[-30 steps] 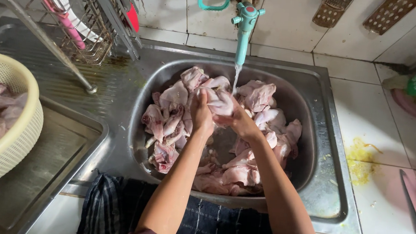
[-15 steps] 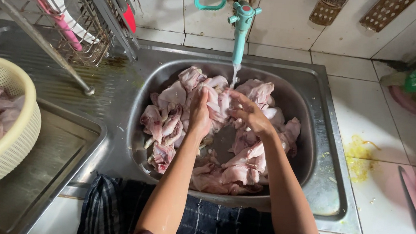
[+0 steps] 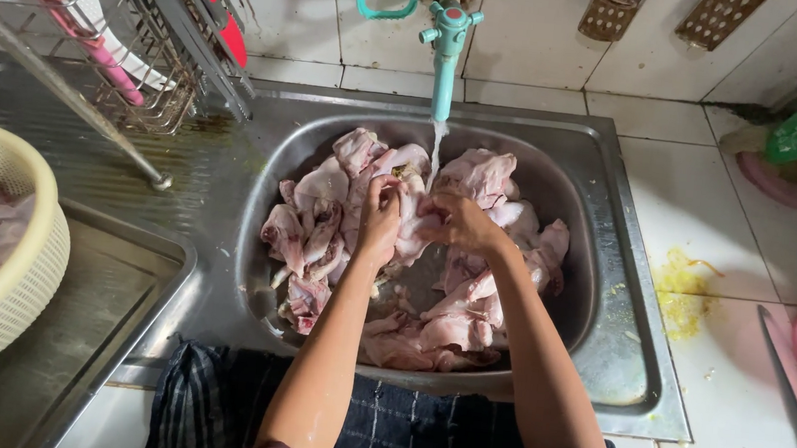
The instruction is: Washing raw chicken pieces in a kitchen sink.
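Fingers [image 3: 384, 194] of both the left hand [image 3: 380, 220] and right hand [image 3: 461, 223] close around a raw chicken piece [image 3: 413, 218] under the tap's stream above the steel sink [image 3: 594, 299]; wet, soft and likely slippery, it wants a full-handed grip around its thickest part.

A white tiled table [image 3: 734, 234] carries a steel sink [image 3: 606, 271] heaped with raw chicken pieces [image 3: 324, 198]. On its left drainboard sit a steel tray [image 3: 114, 286] and a wire dish rack [image 3: 143, 67]; a yellow stain [image 3: 686, 288] marks the tiles at right
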